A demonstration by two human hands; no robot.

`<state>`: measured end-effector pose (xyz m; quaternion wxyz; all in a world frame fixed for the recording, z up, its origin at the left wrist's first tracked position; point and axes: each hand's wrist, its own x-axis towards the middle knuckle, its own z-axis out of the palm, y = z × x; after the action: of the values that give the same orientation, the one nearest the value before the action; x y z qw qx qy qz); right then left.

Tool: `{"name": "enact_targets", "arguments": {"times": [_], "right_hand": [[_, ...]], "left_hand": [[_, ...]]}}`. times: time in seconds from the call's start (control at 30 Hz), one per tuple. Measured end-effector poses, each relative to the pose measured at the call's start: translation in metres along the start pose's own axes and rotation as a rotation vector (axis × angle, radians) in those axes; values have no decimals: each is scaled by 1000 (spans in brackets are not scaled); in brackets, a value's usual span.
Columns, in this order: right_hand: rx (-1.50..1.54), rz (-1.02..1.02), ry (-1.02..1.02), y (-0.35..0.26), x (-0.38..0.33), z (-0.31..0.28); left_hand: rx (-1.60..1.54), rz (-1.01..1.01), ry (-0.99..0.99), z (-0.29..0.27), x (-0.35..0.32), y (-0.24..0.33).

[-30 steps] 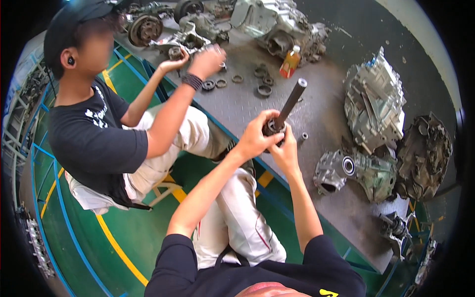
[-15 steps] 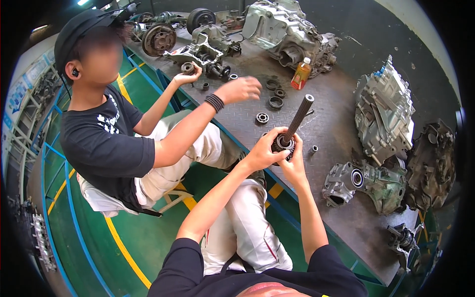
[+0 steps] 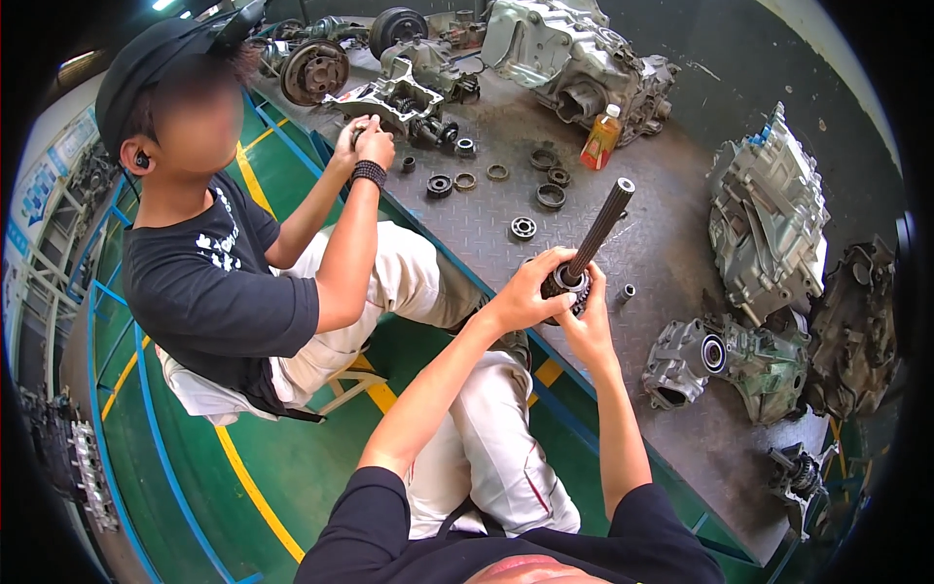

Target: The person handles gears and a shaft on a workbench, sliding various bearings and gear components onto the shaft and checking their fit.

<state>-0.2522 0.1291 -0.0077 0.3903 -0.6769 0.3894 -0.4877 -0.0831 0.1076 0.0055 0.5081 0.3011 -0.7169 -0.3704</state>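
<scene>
A dark splined shaft (image 3: 605,222) stands tilted over the near edge of the table, its bright end up and leaning right. Round its lower part sits a toothed gear (image 3: 567,282). My left hand (image 3: 528,295) wraps the gear from the left, and my right hand (image 3: 589,329) grips it from the right, with both thumbs on the near side. The shaft's lower end is hidden by my hands. Just right of them a small metal sleeve (image 3: 626,292) stands on the table. A ball bearing (image 3: 523,229) lies beyond my left hand.
At left a co-worker's hands (image 3: 366,146) close round a small part. Several rings (image 3: 551,197) and a bottle (image 3: 601,138) stand on the metal table (image 3: 671,234). Gearbox housings (image 3: 769,209) line its right; a large transmission (image 3: 574,63) sits at the back.
The co-worker's reaching arm has drawn back and both their hands have come together. More rings now show on the table where that arm was. My hands keep their grip on the gear.
</scene>
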Motion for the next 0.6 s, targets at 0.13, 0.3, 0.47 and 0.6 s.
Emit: {"name": "enact_targets", "arguments": {"times": [0.13,0.3,0.47,0.6], "right_hand": [[-9,-12,-18,-5,-1,-1],[12,50,-24,-6,-2,-1],[101,29,-55,-6,-1,-10],[62,-46,-200,-14,11,-23]], "left_hand": [[-73,-11,-64,-6,2,0],[-115,-35,-50,-5,1,-1],[-152,-28,-29,-2,-3,-4],[-192,-73,-34,-2,-4,-7]]}}
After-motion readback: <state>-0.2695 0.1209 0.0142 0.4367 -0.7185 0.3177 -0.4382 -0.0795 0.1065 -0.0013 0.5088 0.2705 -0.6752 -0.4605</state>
